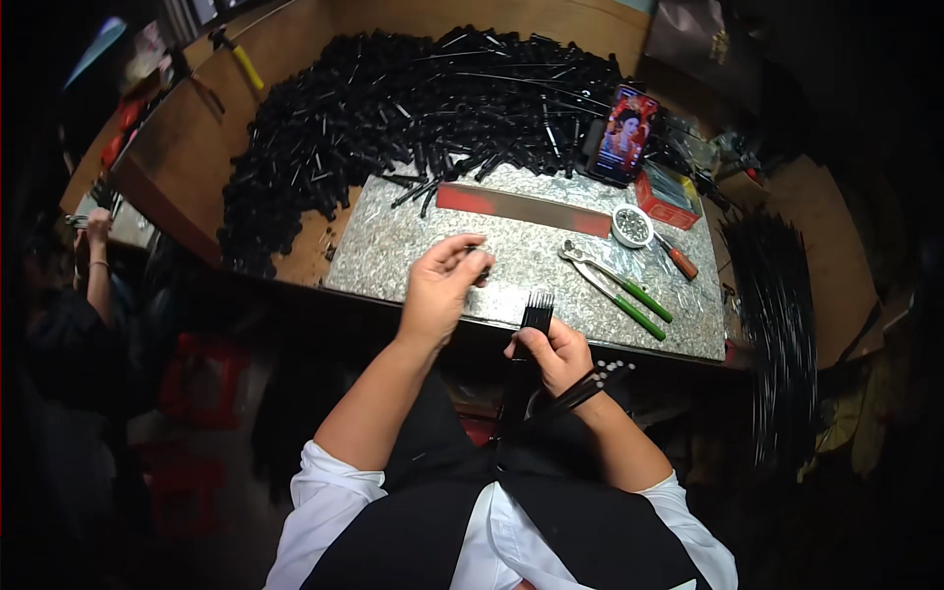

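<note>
My left hand hovers over the near edge of a speckled stone slab, its fingertips pinched on a small dark part. My right hand is shut around a bundle of thin black rods held upright at the slab's front edge, their ends fanned like a comb. More black rods stick out sideways by my right wrist.
A large heap of black handles and rods covers the wooden bench behind the slab. On the slab lie a red-edged metal bar, green-handled pliers, a small round tin, a screwdriver and a propped phone. Another person's arm shows far left.
</note>
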